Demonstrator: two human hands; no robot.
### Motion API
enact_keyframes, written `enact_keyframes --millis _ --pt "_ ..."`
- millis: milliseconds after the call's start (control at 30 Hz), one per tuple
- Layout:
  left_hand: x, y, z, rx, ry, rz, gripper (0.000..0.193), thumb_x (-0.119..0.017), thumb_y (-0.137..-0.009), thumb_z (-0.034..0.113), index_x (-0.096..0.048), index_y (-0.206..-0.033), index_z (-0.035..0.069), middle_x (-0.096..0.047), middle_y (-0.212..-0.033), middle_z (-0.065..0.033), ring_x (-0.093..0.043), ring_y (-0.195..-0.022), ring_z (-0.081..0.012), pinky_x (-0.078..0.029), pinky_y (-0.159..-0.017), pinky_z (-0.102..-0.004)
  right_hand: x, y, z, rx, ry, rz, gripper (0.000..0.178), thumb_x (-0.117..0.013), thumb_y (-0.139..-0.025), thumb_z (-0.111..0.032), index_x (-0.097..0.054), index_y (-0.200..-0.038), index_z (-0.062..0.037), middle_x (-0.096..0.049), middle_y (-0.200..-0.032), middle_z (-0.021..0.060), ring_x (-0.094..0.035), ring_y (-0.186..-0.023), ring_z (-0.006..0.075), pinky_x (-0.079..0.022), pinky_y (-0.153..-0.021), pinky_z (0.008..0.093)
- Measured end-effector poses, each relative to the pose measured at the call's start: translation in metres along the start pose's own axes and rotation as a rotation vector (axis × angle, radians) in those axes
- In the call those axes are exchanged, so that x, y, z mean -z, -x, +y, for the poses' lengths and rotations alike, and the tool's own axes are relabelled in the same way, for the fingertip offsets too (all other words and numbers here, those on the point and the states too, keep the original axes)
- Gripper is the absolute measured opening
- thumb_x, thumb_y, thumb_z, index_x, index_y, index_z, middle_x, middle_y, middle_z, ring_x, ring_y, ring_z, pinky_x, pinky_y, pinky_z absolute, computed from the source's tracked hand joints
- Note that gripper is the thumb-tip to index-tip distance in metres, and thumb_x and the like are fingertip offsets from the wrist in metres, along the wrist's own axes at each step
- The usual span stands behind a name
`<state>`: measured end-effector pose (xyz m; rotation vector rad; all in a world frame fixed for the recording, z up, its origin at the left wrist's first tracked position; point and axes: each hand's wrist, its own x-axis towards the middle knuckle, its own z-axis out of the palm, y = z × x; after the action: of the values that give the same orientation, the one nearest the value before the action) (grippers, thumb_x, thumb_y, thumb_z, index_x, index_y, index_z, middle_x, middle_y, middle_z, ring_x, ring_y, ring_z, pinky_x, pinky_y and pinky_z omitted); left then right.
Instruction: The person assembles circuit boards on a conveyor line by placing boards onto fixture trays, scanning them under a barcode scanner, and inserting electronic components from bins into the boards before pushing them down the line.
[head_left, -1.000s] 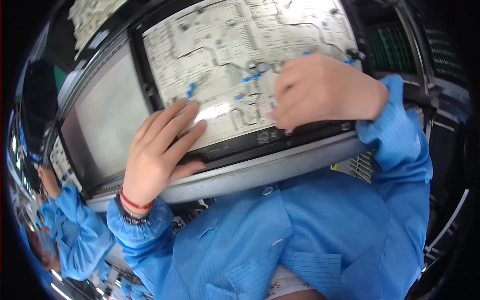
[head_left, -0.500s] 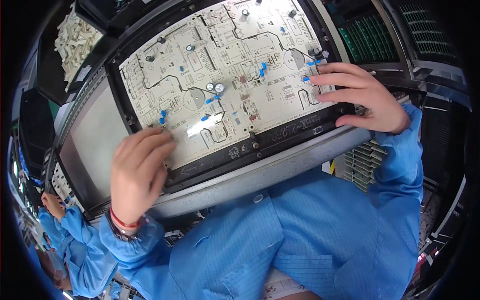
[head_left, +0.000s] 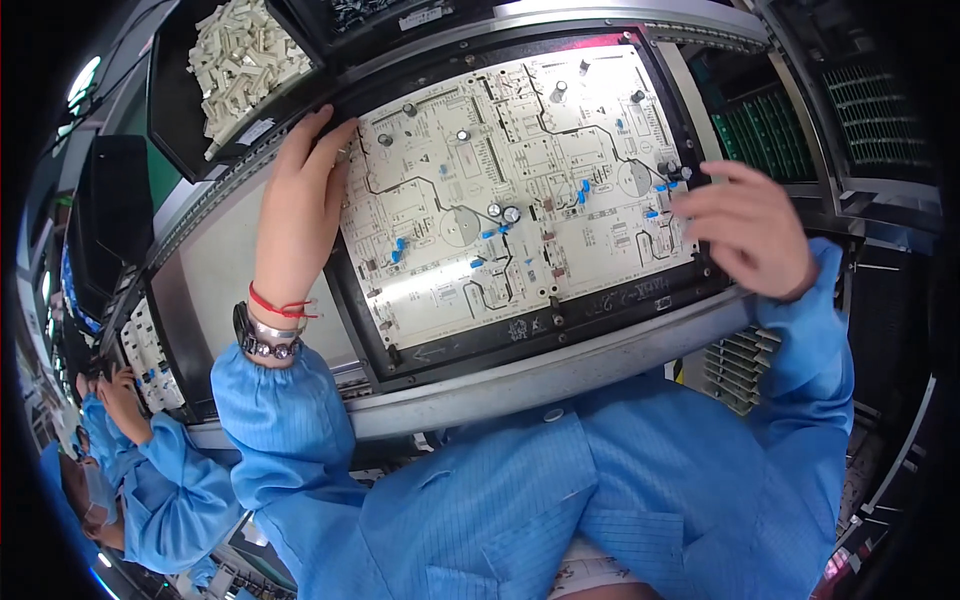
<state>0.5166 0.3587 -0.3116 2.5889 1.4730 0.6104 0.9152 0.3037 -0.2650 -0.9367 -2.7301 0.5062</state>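
Note:
A white circuit board (head_left: 600, 240) lies in a black frame (head_left: 540, 325) before me, carrying round capacitors (head_left: 511, 214) and small blue parts (head_left: 583, 190). My left hand (head_left: 300, 205) reaches along the board's left side, its fingers stretched towards the upper left corner and touching the frame's edge. Nothing shows in that hand, though its thumb side covers part of the rim. Over the right edge hangs my right hand (head_left: 750, 225), slightly blurred, fingers apart and bent a little, with nothing visible in them. Its fingertips are near some blue parts and dark capacitors (head_left: 675, 172).
A black bin of white connectors (head_left: 240, 65) stands at the upper left, beside another bin with dark parts (head_left: 365, 10). Green boards (head_left: 755, 135) sit in a rack at the right. A metal rail (head_left: 560, 362) runs along the front. At far left, a co-worker's hand (head_left: 122, 405) is near another board (head_left: 150, 350).
My left hand has gone from the board's lower left corner up to its upper left side. My right hand has drawn back slightly from the right edge. The whole view has shifted.

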Motion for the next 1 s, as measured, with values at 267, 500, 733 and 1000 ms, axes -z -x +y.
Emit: enact_keyframes --millis 267,500,733,1000 --pt "0.008 -0.009 0.008 -0.012 0.118 -0.015 0.030 -0.057 -0.078 -0.004 -0.062 -0.105 0.007 -0.055 -0.099 -0.0132 -0.053 -0.103 -0.0340 -0.046 -0.084 -0.0383 -0.028 -0.151 0.010 0.114 0.188 0.349 0.036 -0.058 -0.077 0.000 -0.056 -0.113 -0.0029 -0.056 -0.101 0.0086 -0.055 -0.093 0.0246 -0.047 -0.079 0.0329" --pt "0.009 -0.003 0.017 0.016 0.016 -0.004 0.033 -0.058 -0.076 -0.004 -0.062 -0.107 0.008 -0.054 -0.103 -0.0116 -0.050 -0.111 -0.0338 -0.047 -0.082 -0.0396 -0.047 -0.181 0.027 0.134 0.679 0.312 0.023 -0.061 -0.067 -0.008 -0.058 -0.090 -0.0074 -0.053 -0.095 0.0006 -0.052 -0.094 0.0165 -0.047 -0.079 0.0279" --pt "0.012 0.000 0.020 -0.009 -0.046 -0.030 0.038 -0.056 -0.075 -0.005 -0.060 -0.111 0.007 -0.052 -0.109 -0.0122 -0.046 -0.116 -0.0352 -0.045 -0.087 -0.0401 -0.039 -0.181 0.044 0.279 0.603 0.301 0.022 -0.061 -0.069 -0.008 -0.058 -0.091 -0.0088 -0.054 -0.097 -0.0016 -0.051 -0.103 0.0160 -0.046 -0.082 0.0274" --pt "0.015 -0.005 0.040 -0.003 -0.199 -0.103 0.037 -0.055 -0.075 -0.004 -0.059 -0.111 0.004 -0.051 -0.117 -0.0149 -0.041 -0.121 -0.0372 -0.041 -0.093 -0.0419 -0.026 -0.152 0.049 0.210 0.452 0.235 0.027 -0.060 -0.074 -0.006 -0.059 -0.101 -0.0074 -0.055 -0.110 0.0015 -0.053 -0.103 0.0204 -0.048 -0.086 0.0319"
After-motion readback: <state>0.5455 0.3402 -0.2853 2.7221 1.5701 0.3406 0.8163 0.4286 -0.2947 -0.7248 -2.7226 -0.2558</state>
